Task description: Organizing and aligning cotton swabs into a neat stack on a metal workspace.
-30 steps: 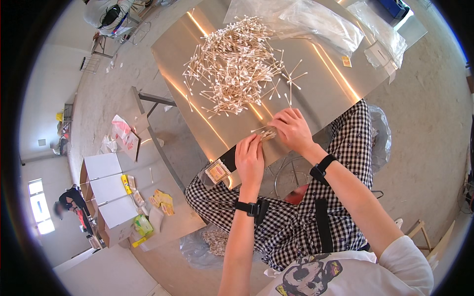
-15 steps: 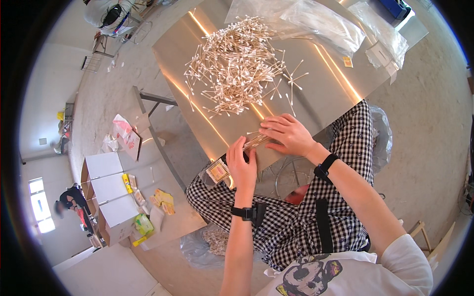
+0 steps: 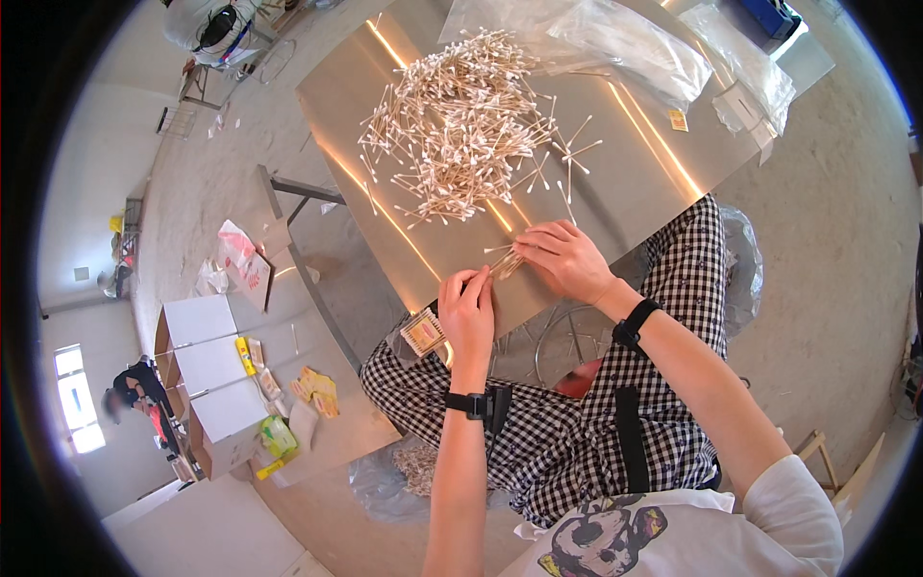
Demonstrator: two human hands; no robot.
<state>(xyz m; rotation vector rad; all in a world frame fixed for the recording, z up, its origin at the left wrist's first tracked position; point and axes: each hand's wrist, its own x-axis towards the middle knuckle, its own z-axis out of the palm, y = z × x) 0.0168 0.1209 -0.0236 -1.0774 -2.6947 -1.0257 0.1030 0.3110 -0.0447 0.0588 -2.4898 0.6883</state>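
A small bundle of cotton swabs [image 3: 506, 263] lies slanted between my two hands at the near edge of the metal table. My left hand [image 3: 465, 310] is closed, thumb and fingertips pinching the bundle's lower left end. Curled over its other end, my right hand [image 3: 567, 258] hides the tips there. One loose swab sticks out by the right fingertips. Left of my left hand, a small flat pack of swabs [image 3: 423, 333] rests at the table's edge. Beyond both hands spreads a large heap of loose cotton swabs [image 3: 461, 125].
Clear plastic bags [image 3: 615, 48] lie at the table's far side, near a small yellow card [image 3: 678, 120]. On the left, a lower table carries an open carton [image 3: 213, 361], yellow packets [image 3: 317, 392] and a green pack [image 3: 279, 438]. A person [image 3: 144, 394] is far left.
My left fingers have drawn together from lying along the swabs to a pinch at their end. My right hand has shifted slightly, and more of the bundle shows.
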